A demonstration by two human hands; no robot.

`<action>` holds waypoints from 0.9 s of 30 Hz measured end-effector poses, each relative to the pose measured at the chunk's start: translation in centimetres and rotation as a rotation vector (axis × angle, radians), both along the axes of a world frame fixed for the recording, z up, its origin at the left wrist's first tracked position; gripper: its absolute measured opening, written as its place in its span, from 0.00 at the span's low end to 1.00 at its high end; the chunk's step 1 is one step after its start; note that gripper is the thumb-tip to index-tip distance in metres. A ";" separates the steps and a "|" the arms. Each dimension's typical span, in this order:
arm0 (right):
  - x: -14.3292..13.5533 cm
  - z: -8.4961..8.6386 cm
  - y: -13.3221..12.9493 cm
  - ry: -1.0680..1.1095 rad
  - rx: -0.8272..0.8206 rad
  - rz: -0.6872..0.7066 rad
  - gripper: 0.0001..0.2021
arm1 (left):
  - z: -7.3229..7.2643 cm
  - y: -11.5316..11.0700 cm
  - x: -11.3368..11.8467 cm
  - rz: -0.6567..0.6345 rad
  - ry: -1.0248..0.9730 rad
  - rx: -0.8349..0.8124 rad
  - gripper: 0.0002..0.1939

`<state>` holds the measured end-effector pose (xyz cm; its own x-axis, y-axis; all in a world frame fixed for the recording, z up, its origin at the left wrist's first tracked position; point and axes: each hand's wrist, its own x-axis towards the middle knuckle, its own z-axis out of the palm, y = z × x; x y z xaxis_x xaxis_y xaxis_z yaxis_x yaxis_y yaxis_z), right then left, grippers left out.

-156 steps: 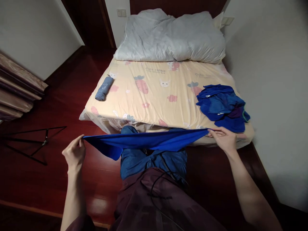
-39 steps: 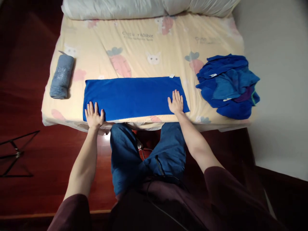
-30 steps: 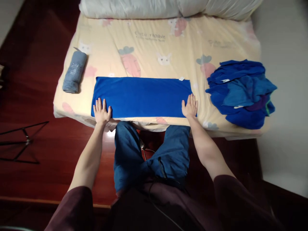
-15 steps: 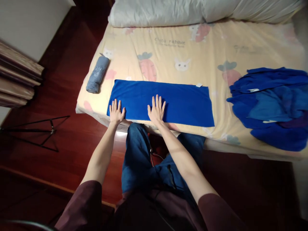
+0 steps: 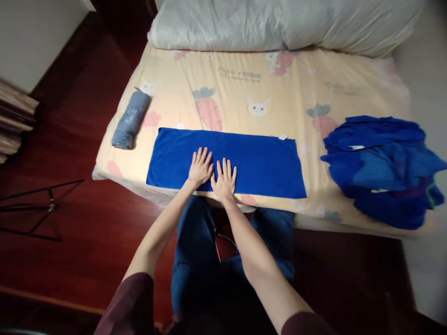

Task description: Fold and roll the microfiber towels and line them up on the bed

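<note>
A blue towel [image 5: 258, 160] lies flat in a long rectangle near the front edge of the bed, with a small white tag [image 5: 282, 137] at its far right edge. My left hand [image 5: 201, 166] rests palm down on the towel left of its middle, fingers spread. Close beside it, my right hand [image 5: 224, 179] lies flat on the towel's near part, fingers also apart. Neither hand grips the cloth. To the right sits a loose heap of blue cloths [image 5: 380, 172] with white tags showing.
A rolled grey towel [image 5: 131, 120] lies on the bed's left side. The bed sheet [image 5: 167, 97] has a rabbit and carrot print. Across the far end stretches a pale quilt [image 5: 223, 25]. Black tripod legs [image 5: 50, 204] stand on the floor at left, below a curtain [image 5: 16, 116].
My left hand has slid right across the towel, from its left end to beside my right hand. The right hand stays in about the same place. The camera view has shifted slightly.
</note>
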<state>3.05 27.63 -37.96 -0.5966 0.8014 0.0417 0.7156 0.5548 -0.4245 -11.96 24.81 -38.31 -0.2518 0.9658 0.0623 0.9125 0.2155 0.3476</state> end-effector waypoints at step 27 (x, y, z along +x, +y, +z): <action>-0.3 -0.4 0.3 -0.027 0.020 -0.011 0.33 | -0.4 1.2 -21.2 0.238 -0.009 -0.020 0.35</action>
<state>2.76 27.94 -38.40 -0.5890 0.8070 0.0414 0.7327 0.5550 -0.3938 -33.18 25.99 -38.73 -0.4731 0.8801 0.0406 0.8319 0.4311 0.3494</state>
